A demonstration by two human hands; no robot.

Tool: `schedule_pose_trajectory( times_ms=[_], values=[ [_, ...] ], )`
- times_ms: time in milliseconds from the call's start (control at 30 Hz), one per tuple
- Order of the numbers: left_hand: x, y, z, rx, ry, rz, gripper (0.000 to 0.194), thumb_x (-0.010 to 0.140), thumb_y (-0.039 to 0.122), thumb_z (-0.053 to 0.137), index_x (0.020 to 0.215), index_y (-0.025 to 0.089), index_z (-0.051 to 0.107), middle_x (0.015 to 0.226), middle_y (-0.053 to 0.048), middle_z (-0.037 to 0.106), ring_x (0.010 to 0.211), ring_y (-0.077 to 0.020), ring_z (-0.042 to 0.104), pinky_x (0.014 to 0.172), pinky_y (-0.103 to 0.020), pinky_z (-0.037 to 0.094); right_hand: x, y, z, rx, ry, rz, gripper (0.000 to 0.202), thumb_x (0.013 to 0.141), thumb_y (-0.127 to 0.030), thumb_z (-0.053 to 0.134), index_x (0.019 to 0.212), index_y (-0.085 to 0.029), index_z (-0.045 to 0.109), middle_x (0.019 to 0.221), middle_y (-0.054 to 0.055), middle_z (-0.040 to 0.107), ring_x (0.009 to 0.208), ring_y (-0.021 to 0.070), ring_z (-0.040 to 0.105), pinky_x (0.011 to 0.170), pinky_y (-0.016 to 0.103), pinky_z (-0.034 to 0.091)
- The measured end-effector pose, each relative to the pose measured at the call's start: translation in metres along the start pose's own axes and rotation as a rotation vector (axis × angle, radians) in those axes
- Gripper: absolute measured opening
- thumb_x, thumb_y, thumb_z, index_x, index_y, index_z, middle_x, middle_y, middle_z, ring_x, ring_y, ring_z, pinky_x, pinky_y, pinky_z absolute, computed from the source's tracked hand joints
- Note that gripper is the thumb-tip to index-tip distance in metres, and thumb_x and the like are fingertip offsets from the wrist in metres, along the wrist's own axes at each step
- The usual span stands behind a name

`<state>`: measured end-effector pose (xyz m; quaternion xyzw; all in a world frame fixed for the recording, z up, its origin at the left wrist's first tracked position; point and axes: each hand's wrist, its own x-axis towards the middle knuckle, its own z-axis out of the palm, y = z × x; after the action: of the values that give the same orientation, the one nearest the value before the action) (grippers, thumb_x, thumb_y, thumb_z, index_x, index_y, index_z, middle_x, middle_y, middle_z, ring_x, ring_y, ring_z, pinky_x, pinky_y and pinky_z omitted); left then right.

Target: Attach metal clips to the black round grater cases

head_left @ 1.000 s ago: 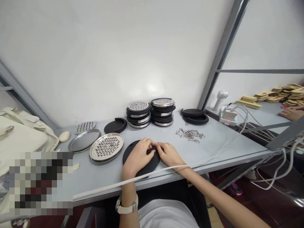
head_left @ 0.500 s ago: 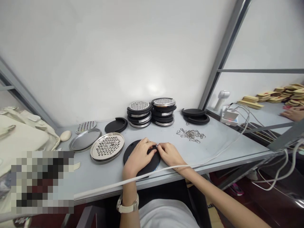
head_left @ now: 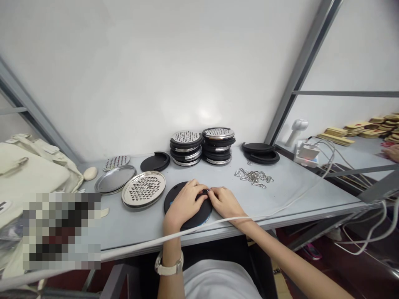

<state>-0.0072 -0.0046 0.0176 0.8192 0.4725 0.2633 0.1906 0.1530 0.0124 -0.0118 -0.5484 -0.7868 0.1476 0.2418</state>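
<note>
A round black cover (head_left: 199, 216) lies flat near the table's front edge, a strip of blue showing along its lower rim. My left hand (head_left: 186, 202) rests over its top, fingers curled toward the right-hand rim and thumb bent inward. At that rim the fingertips of my right hand (head_left: 225, 202) are pinched together, meeting those of the left; whatever small thing they grip is hidden. Left of the cover are a round metal grater plate (head_left: 145, 189) and a plain grey metal disc (head_left: 115, 179). A pile of small metal clips (head_left: 254, 176) lies to the right.
Two stacks of black-rimmed graters (head_left: 186, 151) stand by the wall, with black covers (head_left: 261, 153) on either side. A white cable (head_left: 218, 221) crosses in front of my forearms. A cream bag (head_left: 34, 170) sits at left; a small white fan (head_left: 296, 131) stands at right.
The view has shifted slightly, so the table things appear a little further right. Both hands stay at the black cover's rim with almost the same grip.
</note>
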Motion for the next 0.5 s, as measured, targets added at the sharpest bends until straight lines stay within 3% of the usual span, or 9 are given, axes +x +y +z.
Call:
schedule_pose_trajectory(
  times_ms=[500],
  values=[
    [0.0004, -0.0034, 0.0031, -0.001, 0.033, 0.048, 0.014, 0.089, 0.014, 0.048, 0.098, 0.019, 0.058, 0.094, -0.003, 0.054, 0.092, -0.0195, 0.052, 0.088, -0.035, 0.044, -0.0009, -0.0025, -0.0004, -0.076, 0.0, -0.024, 0.033, 0.095, -0.019, 0.037, 0.08, -0.017, 0.067, 0.075, 0.007, 0.072, 0.072, 0.019, 0.064, 0.067, 0.025, 0.034]
  ],
)
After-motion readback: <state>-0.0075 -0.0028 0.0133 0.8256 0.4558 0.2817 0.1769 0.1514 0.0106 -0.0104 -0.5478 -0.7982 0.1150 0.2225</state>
